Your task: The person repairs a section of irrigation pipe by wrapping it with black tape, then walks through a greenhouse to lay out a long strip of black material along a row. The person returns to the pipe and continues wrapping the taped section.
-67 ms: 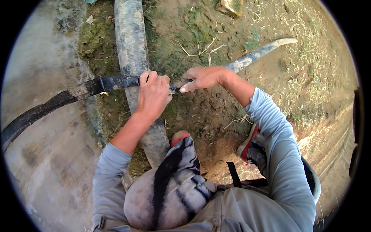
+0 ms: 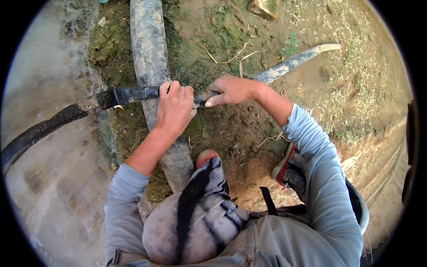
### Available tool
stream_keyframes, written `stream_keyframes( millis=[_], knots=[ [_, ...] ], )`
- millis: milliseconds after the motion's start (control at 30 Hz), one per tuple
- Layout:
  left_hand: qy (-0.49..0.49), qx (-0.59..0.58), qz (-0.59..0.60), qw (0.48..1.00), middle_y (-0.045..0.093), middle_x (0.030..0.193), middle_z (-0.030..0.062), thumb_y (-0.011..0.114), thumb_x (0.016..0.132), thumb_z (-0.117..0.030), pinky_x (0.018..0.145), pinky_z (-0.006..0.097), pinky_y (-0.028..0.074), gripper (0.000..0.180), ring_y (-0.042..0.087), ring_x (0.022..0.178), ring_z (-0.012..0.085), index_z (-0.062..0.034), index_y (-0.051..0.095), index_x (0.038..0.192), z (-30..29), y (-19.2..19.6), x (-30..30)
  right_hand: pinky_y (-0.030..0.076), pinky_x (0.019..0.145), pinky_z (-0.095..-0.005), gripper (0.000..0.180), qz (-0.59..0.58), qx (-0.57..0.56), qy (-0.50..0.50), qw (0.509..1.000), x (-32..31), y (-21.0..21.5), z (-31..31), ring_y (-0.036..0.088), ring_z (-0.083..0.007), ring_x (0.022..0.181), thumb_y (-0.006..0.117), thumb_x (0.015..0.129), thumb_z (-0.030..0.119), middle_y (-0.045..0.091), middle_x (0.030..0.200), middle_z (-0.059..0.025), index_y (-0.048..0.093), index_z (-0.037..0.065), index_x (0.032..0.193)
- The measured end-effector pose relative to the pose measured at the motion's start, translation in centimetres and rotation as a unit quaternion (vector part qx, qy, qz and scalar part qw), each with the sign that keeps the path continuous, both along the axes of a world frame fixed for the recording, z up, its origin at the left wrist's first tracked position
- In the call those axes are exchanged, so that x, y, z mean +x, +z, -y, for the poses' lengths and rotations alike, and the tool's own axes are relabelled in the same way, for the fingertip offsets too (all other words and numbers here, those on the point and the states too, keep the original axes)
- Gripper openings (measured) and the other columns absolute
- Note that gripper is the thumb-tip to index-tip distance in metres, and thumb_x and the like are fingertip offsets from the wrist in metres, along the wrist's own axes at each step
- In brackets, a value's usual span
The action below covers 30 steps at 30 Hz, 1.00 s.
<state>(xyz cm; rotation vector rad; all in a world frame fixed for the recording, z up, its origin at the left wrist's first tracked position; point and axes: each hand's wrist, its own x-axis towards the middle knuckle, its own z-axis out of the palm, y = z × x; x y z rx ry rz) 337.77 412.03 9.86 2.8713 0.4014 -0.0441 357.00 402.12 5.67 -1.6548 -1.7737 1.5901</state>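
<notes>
My left hand (image 2: 174, 108) is wrapped around the end of a black hose (image 2: 66, 115) that runs off to the left over concrete. My right hand (image 2: 231, 90) grips the end of a second, mud-smeared hose (image 2: 293, 62) that curves away to the upper right. The two hose ends meet between my hands, over a thick grey pipe (image 2: 149, 49); the joint itself is hidden by my fingers. Both forearms wear light grey sleeves.
The grey pipe lies on mossy, damp earth and passes under my left hand toward my knee. A concrete slab (image 2: 49, 178) fills the left side. Bare dirt with dry grass spreads right. A stone (image 2: 265, 7) sits at the top. My red-soled shoe (image 2: 284, 167) rests on the soil.
</notes>
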Motion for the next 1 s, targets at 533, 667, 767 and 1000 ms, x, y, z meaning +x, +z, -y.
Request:
stream_keyframes(
  millis=[533,667,767,1000],
  knots=[
    [0.010,-0.033,0.013,0.999,0.059,0.076,0.0066,0.073,0.067,-0.030,0.082,0.040,0.035,0.039,0.051,0.085,0.0246,-0.0070,0.059,0.096,0.8,-1.1,1.7,0.044,0.075,-0.0393,0.026,0.205,0.225,-0.220,0.927,-5.6,-3.0,2.1,0.062,-0.0287,0.087,0.066,0.067,0.010,0.063,0.084,-0.0120,0.050,0.006,0.087],
    [-0.031,-0.022,-0.015,0.999,0.058,0.073,0.0049,0.070,0.073,-0.037,0.077,0.038,0.034,0.037,0.051,0.083,0.0223,-0.0118,0.066,0.099,0.8,-1.5,2.1,0.049,0.068,-0.0418,0.023,0.275,0.156,-0.179,0.932,-2.7,-3.5,4.2,0.064,-0.0310,0.080,0.066,0.068,0.011,0.064,0.080,-0.0124,0.053,0.007,0.086],
    [-0.047,-0.013,-0.022,0.999,0.057,0.070,0.0031,0.070,0.073,-0.035,0.074,0.038,0.034,0.027,0.051,0.079,0.0207,-0.0138,0.070,0.090,0.9,-1.6,2.7,0.050,0.064,-0.0430,0.019,0.254,0.137,-0.117,0.950,-1.2,-3.3,4.5,0.064,-0.0317,0.077,0.065,0.071,0.014,0.064,0.078,-0.0112,0.055,0.009,0.086],
    [-0.067,-0.007,0.019,0.998,0.057,0.067,0.0034,0.071,0.070,-0.033,0.072,0.037,0.035,0.026,0.052,0.075,0.0209,-0.0130,0.070,0.086,0.5,-1.6,2.4,0.049,0.061,-0.0451,0.016,0.254,0.141,-0.047,0.956,0.4,-4.3,4.7,0.064,-0.0330,0.071,0.058,0.077,0.022,0.064,0.078,-0.0110,0.054,0.011,0.089]
  ],
)
